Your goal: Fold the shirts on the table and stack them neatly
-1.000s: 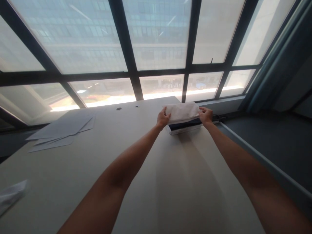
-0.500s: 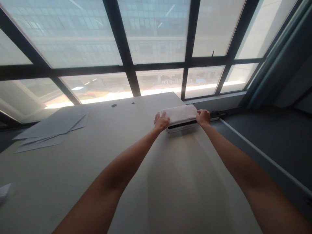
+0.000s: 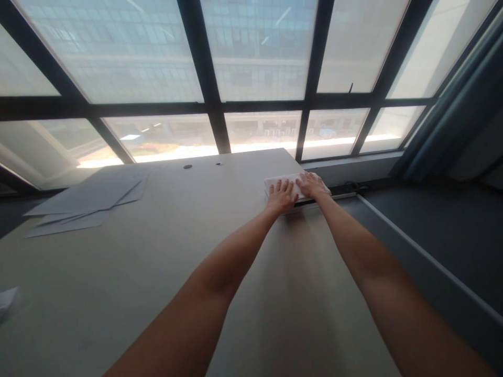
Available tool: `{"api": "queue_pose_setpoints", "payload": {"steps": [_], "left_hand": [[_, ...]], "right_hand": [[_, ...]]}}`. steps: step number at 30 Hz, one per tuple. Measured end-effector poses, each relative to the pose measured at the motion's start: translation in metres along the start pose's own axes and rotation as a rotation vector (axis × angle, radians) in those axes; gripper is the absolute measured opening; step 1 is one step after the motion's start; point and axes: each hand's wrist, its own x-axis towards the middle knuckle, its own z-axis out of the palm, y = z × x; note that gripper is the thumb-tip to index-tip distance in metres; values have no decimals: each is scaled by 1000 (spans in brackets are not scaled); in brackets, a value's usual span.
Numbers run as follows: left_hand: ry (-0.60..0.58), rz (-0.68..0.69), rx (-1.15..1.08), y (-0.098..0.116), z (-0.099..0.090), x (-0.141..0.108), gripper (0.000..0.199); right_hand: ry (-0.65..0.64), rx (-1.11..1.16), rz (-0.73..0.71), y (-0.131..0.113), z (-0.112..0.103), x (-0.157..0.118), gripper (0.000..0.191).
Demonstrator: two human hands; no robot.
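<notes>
Fingers point(image 3: 283, 185) of both hands are spread flat, pressed palm-down on one folded white cloth point(image 3: 275, 181) stacked at the far right edge of the worktop point(image 3: 165, 251). Its long axis runs left to right beneath the left hand point(image 3: 282, 196) and right hand point(image 3: 311, 185), set side by side, equally near. Several paper sheets point(image 3: 84, 201) are seen far left.

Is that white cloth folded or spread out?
Folded: the white cloth is a compact rectangle on a stack, both hands flat on it.
</notes>
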Motion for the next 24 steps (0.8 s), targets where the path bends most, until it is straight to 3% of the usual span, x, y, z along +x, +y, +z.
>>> {"api": "queue_pose_setpoints", "payload": {"steps": [4,8,11,14,16,19,21,24], "left_hand": [[-2,-59,-34,-5,1,-5,70],[-39,-190,-115,-22,-3,-24,76],[-28,-318,-157,-58,-10,-57,80],[48,-462,-66,-107,-23,-99,79],[75,-516,37,-137,-34,-127,76],[84,-547,140,-166,-49,-164,71],[79,-554,181,-176,-57,-185,69],[72,-558,217,-181,-67,-215,65]], "right_hand": [[31,86,104,18,2,9,64],[166,272,268,41,0,2,60],[283,334,361,61,-5,-20,63],[452,355,382,63,-4,-51,66],[563,372,386,50,6,-73,65],[650,401,370,10,35,-105,65],[647,421,304,-22,56,-127,66],[529,355,230,-65,78,-155,66]]}}
